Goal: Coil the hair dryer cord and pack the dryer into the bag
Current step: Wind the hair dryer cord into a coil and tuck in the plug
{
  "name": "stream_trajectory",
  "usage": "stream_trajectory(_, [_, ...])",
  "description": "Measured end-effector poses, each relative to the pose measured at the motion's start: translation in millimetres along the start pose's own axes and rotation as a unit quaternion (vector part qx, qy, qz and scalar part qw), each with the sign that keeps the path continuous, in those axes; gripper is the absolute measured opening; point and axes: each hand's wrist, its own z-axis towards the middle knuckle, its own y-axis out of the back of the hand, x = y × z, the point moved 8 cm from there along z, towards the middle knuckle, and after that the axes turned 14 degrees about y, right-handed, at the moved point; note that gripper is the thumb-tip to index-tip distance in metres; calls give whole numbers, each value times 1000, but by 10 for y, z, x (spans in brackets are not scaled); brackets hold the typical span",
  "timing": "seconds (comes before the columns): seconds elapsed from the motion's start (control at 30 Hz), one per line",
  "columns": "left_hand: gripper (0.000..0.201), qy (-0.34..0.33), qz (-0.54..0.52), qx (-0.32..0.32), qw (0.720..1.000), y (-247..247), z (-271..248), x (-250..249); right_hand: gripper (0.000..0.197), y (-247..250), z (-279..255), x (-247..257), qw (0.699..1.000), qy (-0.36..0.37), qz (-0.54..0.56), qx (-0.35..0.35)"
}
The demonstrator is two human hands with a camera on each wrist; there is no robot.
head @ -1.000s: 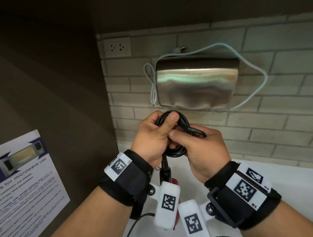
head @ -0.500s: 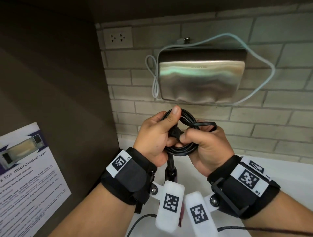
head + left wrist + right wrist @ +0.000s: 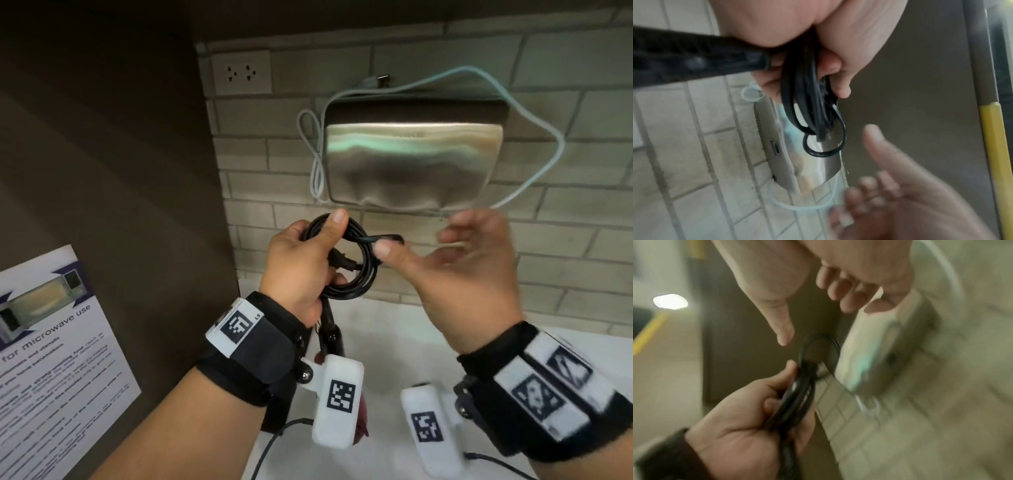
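The hands work in open air above the white desk [image 3: 394,342]. Far behind them a brick wall [image 3: 565,240] closes the way, with a metal box [image 3: 411,164] mounted on it and a pale cable [image 3: 534,113] looping around that box. To the left a dark panel [image 3: 120,171] blocks passage. The right hand [image 3: 462,270], fingers spread, sits just right of the black coiled cord [image 3: 359,270], near the box's lower edge.

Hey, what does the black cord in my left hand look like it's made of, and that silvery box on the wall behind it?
The black cord looks like rubber or soft plastic sheathing: it has a smooth, slightly glossy surface and bends into tight loops. The wall box looks like brushed or satin metal, probably stainless steel: it shows soft streaky reflections with a greenish glare. The left hand grips the coil.
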Motion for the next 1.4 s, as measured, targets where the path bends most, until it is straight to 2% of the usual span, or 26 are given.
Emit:
stream_trajectory(0.03, [28,-8,10,-14,1000,31,11,-4,54,72,24,273,992,118,-42,-14])
stream_trajectory(0.07, [28,-14,18,-23,999,47,17,10,36,24,15,536,971,222,-84,23])
stream_trajectory(0.1, [28,-16,24,-25,999,42,8,30,19,-110,-17,717,945,286,-132,90])
stream_trajectory(0.13, [30,-16,28,-23,999,24,1,55,9,-277,-53,797,916,312,-186,170])
stream_trajectory(0.2, [32,-11,24,-11,1000,-3,-13,85,18,-567,-111,729,845,295,-323,307])
stream_trajectory(0.27, [32,-12,24,-7,1000,6,-13,80,24,-742,-131,597,778,269,-428,374])
stream_trajectory(0.37, [36,-26,56,-6,998,-1,-23,78,18,-846,-134,470,745,224,-482,403])
stream_trajectory(0.4, [36,-28,63,-6,998,0,-25,82,21,-860,-131,426,744,205,-487,410])
stream_trajectory(0.5, [28,-8,28,14,999,-5,-51,84,18,-824,-77,386,771,145,-462,414])
stream_trajectory(0.6, [30,20,-4,36,999,-3,-61,78,15,-786,-52,394,790,158,-423,414])
stream_trajectory(0.7, [31,57,-39,63,996,-40,-75,113,11,-723,-47,333,835,162,-351,391])
stream_trajectory(0.8, [32,68,-40,52,995,-63,-85,138,7,-629,-63,235,891,138,-253,350])
stream_trajectory(0.83, [32,66,-35,44,996,-67,-87,147,11,-600,-68,197,907,125,-220,336])
stream_trajectory(0.9, [31,60,-28,31,997,-70,-92,161,23,-561,-93,128,927,97,-171,319])
stream_trajectory(0.97, [30,66,-22,20,997,-61,-102,172,18,-535,-120,78,941,65,-133,304])
stream_trajectory(1.03, [31,77,-28,12,997,-52,-98,192,12,-522,-126,16,947,48,-122,293])
stream_trajectory(1.1, [29,72,-29,7,997,-57,-95,210,7,-525,-111,10,937,72,-174,296])
stream_trajectory(1.2, [25,40,6,4,999,-82,-97,216,14,-625,-136,113,868,157,-315,350])
stream_trajectory(1.23, [26,35,12,10,999,-81,-93,211,14,-653,-144,159,855,181,-328,357])
stream_trajectory(1.33, [28,49,-17,31,998,-17,-81,174,17,-648,-106,228,854,216,-302,365])
stream_trajectory(1.37, [30,51,-37,35,997,19,-73,159,18,-620,-93,244,860,224,-285,359])
stream_trajectory(1.4, [32,50,-52,38,997,51,-68,137,16,-575,-76,249,878,221,-248,344])
